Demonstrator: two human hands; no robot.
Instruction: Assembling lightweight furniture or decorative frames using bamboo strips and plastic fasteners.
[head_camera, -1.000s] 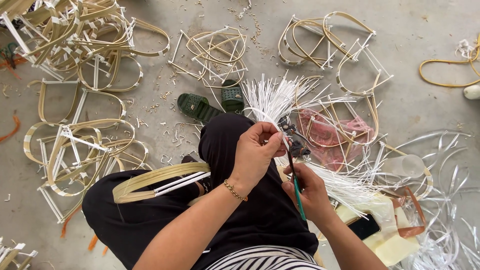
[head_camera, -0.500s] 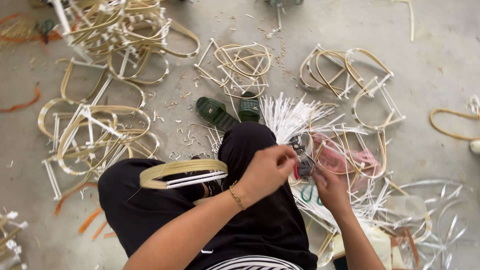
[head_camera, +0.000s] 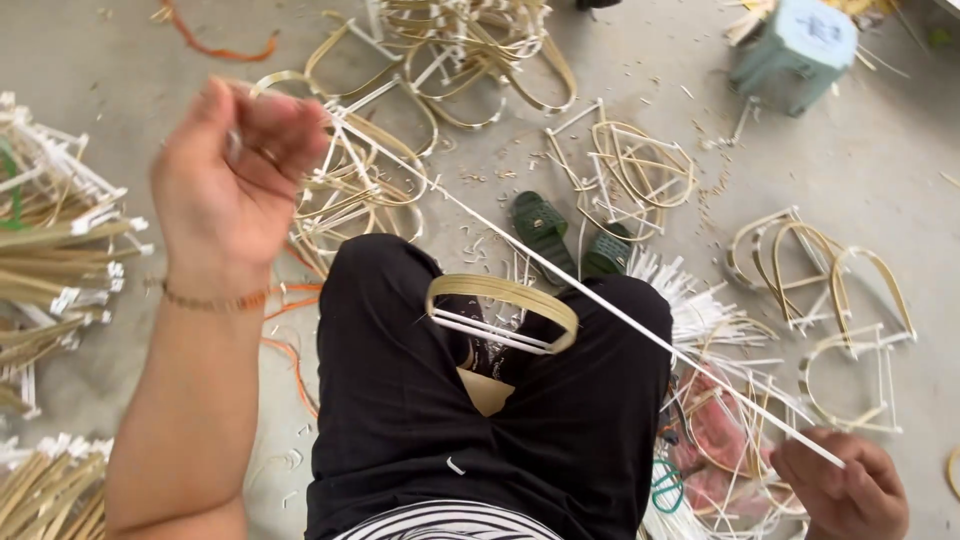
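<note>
White strip now runs taut across your lap, from your left hand, raised high at the upper left, down to your right hand low at the lower right. A second ago both hands were close together over your right knee, working at the bunch of white strips there; half a second ago they were still nearly touching. Since then you have swung your left hand up and away and drawn one strip out to its full length, so my reading is that a single strip has been picked free of the bunch and is stretched, ready to be worked. Your left fingers are curled shut into a loose fist, the strip's upper end pinched between thumb and forefinger. Your right fingers are also closed, folded around the lower end where the strip disappears into your hand; whether that hand holds anything else with it, I cannot tell. The strip passes over a bent tan hoop with white crossbars that rests between your knees, and seems to clear it without touching, though that is hard to judge from above. Beyond your knees lie green sandals, and around you on the floor are many more finished hoops. The loose bunch of white strips fans out just beside your right knee.
</note>
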